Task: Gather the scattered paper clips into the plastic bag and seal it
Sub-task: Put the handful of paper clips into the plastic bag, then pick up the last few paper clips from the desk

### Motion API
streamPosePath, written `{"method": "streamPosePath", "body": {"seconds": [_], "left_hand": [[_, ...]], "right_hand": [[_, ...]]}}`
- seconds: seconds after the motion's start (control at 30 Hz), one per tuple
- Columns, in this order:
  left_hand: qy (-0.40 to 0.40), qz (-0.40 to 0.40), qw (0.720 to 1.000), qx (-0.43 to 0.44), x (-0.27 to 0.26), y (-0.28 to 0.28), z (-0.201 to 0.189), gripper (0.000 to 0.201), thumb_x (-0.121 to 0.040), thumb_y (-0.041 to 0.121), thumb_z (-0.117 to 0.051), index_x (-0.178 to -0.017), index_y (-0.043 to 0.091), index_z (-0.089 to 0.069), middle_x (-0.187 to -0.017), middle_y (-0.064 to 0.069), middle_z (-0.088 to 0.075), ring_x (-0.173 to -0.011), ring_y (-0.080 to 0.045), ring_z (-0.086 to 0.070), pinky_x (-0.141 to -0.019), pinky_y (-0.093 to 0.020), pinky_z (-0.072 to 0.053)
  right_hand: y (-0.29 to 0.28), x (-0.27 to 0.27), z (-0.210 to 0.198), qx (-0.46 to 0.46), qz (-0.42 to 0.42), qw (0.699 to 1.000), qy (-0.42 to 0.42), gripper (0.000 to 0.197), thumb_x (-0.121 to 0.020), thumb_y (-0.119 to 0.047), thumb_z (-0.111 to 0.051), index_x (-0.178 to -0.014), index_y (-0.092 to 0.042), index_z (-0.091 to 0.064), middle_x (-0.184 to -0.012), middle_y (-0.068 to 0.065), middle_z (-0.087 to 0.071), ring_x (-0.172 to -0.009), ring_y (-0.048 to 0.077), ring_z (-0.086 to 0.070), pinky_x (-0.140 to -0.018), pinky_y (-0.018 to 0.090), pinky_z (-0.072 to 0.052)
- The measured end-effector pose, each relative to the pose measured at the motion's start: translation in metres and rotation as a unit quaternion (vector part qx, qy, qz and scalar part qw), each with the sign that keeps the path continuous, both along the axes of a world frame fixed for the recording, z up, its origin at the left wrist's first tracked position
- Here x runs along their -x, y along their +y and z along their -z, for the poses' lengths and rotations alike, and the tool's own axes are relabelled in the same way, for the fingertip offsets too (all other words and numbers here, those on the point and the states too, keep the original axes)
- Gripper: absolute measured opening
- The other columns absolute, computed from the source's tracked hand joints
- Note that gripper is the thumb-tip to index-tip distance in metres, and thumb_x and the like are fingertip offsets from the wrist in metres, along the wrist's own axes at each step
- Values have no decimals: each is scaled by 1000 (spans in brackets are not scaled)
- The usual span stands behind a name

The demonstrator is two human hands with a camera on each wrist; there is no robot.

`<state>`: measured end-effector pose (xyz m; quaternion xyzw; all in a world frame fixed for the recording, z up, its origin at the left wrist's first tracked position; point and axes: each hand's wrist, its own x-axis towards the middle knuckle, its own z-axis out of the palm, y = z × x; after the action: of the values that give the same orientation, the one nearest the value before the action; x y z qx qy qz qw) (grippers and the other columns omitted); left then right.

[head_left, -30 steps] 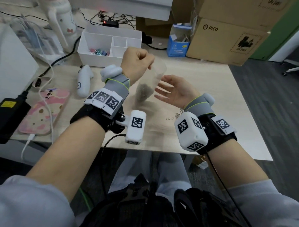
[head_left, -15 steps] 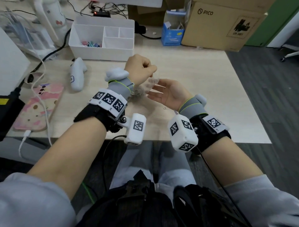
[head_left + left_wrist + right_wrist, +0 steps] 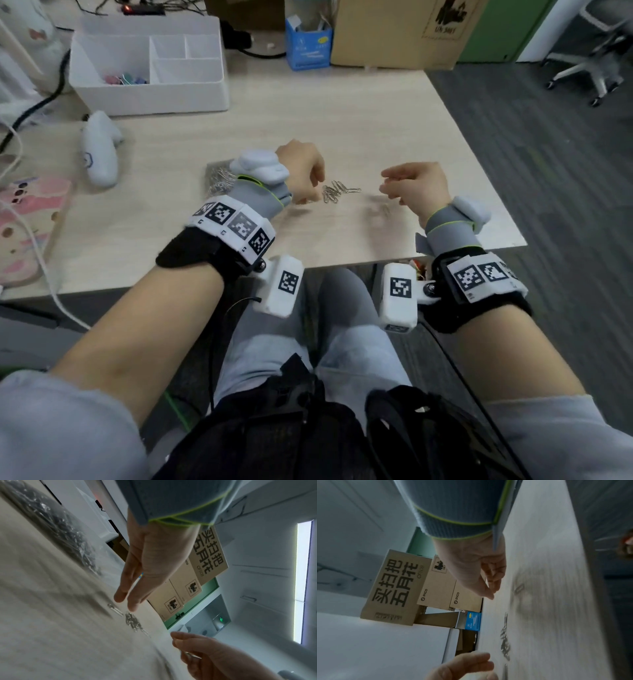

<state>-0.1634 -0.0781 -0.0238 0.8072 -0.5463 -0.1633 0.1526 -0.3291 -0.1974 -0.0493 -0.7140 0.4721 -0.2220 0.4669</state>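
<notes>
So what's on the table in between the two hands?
A small heap of loose paper clips lies on the table between the left hand and the right hand. The head view shows it best.

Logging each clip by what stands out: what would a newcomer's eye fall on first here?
Probably the two hands over the near part of the desk: the left hand reaches its fingers down beside a small heap of loose paper clips, while the right hand hovers to their right, fingers curled. Next, the clear plastic bag, already full of clips, lying behind the left wrist.
</notes>
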Motion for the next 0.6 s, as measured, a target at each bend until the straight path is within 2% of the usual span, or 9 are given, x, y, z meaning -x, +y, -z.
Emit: {"method": "streamPosePath", "body": {"seconds": [0.07,0.1,0.17,0.2,0.23,0.37,0.47,0.53,0.6], "left_hand": [[-33,-6,999,-30,2,-2,6,27,-71,9,-70,-97,12,-69,-98,-5,-72,-85,-22,-66,-69,-24,-42],[-42,-6,998,-39,2,-3,9,26,-71,8,-69,-97,11,-70,-97,-6,-72,-90,-24,-66,-70,-24,-42],[-44,-8,998,-41,4,-6,14,21,-71,4,-67,-91,10,-72,-95,-8,-73,-89,-26,-66,-70,-25,-43],[-39,-12,999,-32,4,-7,16,18,-72,3,-66,-87,10,-72,-93,-10,-73,-88,-27,-66,-70,-26,-44],[-32,-17,999,-23,4,-8,19,17,-72,3,-66,-84,11,-73,-90,-10,-73,-87,-27,-66,-69,-26,-44],[17,-16,1000,18,9,-12,26,14,-72,5,-69,-79,15,-75,-74,-4,-67,-74,-21,-63,-69,-23,-46],[40,4,998,40,12,-15,26,14,-70,5,-71,-81,13,-74,-75,-3,-67,-70,-17,-59,-69,-23,-45],[43,22,997,57,10,-17,24,16,-66,6,-74,-82,11,-73,-84,-7,-70,-76,-22,-63,-69,-25,-44],[51,36,995,74,7,-18,22,30,-62,9,-79,-92,9,-70,-96,-11,-66,-78,-25,-64,-74,-30,-48]], "right_hand": [[-2,7,2,20,-6,998,65,21,-71,-3,-74,-89,-13,-71,-65,-4,-58,-40,-3,-53,-40,7,-40],[-1,7,3,20,-17,995,95,20,-69,-5,-77,-86,-12,-71,-64,-2,-60,-39,-4,-54,-43,8,-45],[1,8,5,31,-37,986,159,19,-66,-8,-80,-83,-11,-72,-69,4,-63,-57,7,-62,-62,19,-56],[2,7,6,43,-42,981,184,19,-66,-8,-80,-84,-10,-73,-70,4,-63,-63,13,-60,-65,23,-54],[3,6,7,54,-45,978,196,18,-68,-8,-78,-86,-10,-74,-67,2,-61,-62,13,-57,-61,21,-50],[7,-1,11,84,-66,982,155,15,-73,-4,-72,-87,-8,-75,-56,-7,-53,-50,2,-45,-39,1,-33],[13,-12,12,111,-103,983,107,15,-74,-3,-70,-89,-5,-75,-68,4,-66,-52,-3,-50,-48,-2,-35],[17,-17,12,123,-129,982,59,18,-73,3,-67,-89,-2,-74,-81,13,-72,-51,-8,-54,-59,0,-43],[17,-17,12,135,-128,982,23,20,-71,4,-66,-88,-2,-73,-82,12,-72,-50,-12,-56,-62,3,-47]]}}
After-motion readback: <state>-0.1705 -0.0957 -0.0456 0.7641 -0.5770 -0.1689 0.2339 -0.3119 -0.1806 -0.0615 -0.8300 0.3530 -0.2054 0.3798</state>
